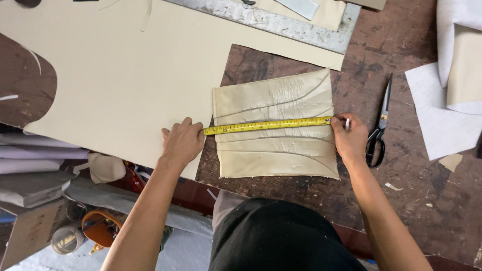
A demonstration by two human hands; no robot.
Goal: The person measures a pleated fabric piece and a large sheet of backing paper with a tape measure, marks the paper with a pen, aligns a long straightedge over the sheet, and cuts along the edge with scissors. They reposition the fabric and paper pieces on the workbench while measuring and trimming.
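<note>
1. Tape measure lies stretched flat across the middle of the pleated cloth panel, pulled tight so it reads the panel's full width.
2. Table, dark scuffed wood, carries everything; the panel sits near its front edge, square to the person.
3. Big cream sheet covers the table's left part and back; its cut-out corner leaves bare wood where the panel lies.
4. Metal ruler lies slanted along the back edge, on the sheet.
5. White paper lies at the right edge.
6. Left hand, fingers curled shut, pins the tape's start just beside the panel's left edge.
7. Right hand pinches the tape's far end at the panel's right edge, fingers together; a small white stick shows in them, kind unclear.
8. Scissors lie closed just right of that hand, within reach.
</note>
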